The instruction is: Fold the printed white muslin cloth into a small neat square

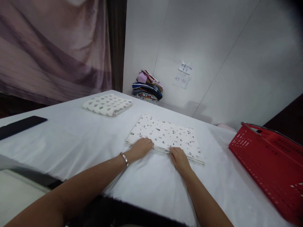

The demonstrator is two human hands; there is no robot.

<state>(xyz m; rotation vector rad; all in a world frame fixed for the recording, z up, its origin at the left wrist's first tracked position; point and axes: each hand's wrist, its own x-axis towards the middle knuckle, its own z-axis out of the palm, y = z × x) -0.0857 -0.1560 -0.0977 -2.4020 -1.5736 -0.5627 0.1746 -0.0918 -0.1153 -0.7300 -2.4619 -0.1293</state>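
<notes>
A folded white cloth with small grey and black prints (165, 134) lies flat in layers on the white-covered table (94, 135). My left hand (142, 147), with a silver bracelet at the wrist, grips the near edge of this cloth left of its middle. At the same edge, further right, my right hand (180, 159) has its fingers closed on the layers. Both thumbs are mostly hidden. Another folded white cloth with green-grey prints (107, 104) rests further back on the left, touched by neither hand.
On the right stands a red perforated basket (270, 167) with a metal handle. A dark flat object (22, 124) lies at the left. Behind the table are stacked folded fabrics (146, 86), a wall with paper notes (181, 80) and a curtain (56, 47).
</notes>
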